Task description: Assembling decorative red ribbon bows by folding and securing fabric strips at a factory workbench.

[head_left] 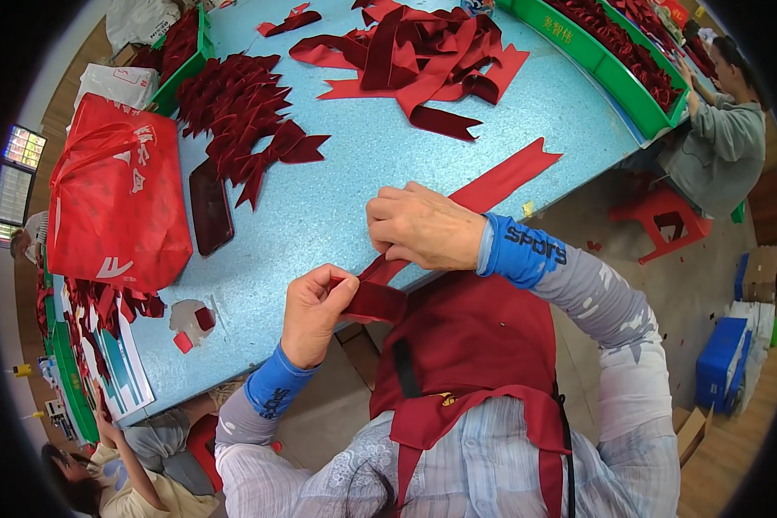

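Observation:
A red velvet ribbon (pixel 511 177) runs between my two hands at the table's near edge, its notched tail lying off to the right. My left hand (pixel 316 312) pinches the dark looped part of this ribbon between thumb and fingertips. Just above and to the right, my right hand (pixel 423 226) is closed on the ribbon's middle, fingers curled over it. The fold under those fingers is hidden. Beyond my hands lies a loose heap of cut ribbons (pixel 432 56) with notched ends. Finished dark red bows (pixel 237 108) are piled farther left.
A blue speckled table (pixel 319 207) spans the view. A red bag (pixel 121 194) and a dark phone-like slab (pixel 209 207) lie at left. Green trays (pixel 609 65) hold more bows. Co-workers sit at right and lower left; a red stool (pixel 660 220) stands at right.

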The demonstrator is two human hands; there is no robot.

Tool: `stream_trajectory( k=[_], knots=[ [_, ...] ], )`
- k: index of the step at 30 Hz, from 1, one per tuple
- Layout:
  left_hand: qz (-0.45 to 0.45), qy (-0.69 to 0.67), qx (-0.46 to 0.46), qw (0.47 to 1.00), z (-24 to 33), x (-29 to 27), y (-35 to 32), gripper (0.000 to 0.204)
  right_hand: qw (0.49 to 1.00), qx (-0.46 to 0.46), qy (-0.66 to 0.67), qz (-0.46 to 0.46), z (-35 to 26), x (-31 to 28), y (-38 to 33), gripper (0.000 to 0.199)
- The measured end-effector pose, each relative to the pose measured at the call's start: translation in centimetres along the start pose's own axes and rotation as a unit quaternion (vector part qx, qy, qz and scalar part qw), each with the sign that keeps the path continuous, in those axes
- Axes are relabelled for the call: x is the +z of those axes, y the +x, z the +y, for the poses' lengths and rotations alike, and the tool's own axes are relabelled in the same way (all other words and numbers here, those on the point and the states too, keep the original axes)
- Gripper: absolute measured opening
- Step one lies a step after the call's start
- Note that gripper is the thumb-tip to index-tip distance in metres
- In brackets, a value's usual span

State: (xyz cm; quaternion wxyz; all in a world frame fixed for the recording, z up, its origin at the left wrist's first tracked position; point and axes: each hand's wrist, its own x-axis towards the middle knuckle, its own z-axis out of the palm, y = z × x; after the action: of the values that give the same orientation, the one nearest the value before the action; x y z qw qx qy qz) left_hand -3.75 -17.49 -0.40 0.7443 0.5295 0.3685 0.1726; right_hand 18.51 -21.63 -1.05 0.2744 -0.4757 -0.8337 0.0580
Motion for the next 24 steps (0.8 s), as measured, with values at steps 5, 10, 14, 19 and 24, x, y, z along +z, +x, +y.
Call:
stream_trajectory(
  k=[5, 10, 14, 19, 24],
  knots=[
    [0.009, 0.005, 0.018, 1.000, -0.6, -0.2, -0.1, 0.008, 0.989, 0.042, 0.137, -0.034, -0.1, -0.4, 0.0, 0.010],
    [0.028, -0.020, 0.045, 0.998, -1.0, 0.0, -0.4, 0.007, 0.942, 0.128, 0.310, 0.008, -0.7, -0.2, 0.2, 0.018],
    [0.029, -0.011, 0.071, 0.997, -1.1, 0.2, -0.1, 0.008, 0.956, 0.048, 0.290, -0.006, 0.1, -1.3, 0.1, 0.018],
    [0.027, -0.018, 0.106, 0.994, -1.3, 1.2, -0.4, 0.008, 0.930, 0.099, 0.353, -0.042, -0.3, -2.5, -0.2, 0.011],
    [0.022, -0.014, 0.126, 0.992, -1.3, 2.2, -0.5, 0.008, 0.927, 0.108, 0.348, -0.083, -0.2, -3.3, -0.2, 0.012]
  ],
)
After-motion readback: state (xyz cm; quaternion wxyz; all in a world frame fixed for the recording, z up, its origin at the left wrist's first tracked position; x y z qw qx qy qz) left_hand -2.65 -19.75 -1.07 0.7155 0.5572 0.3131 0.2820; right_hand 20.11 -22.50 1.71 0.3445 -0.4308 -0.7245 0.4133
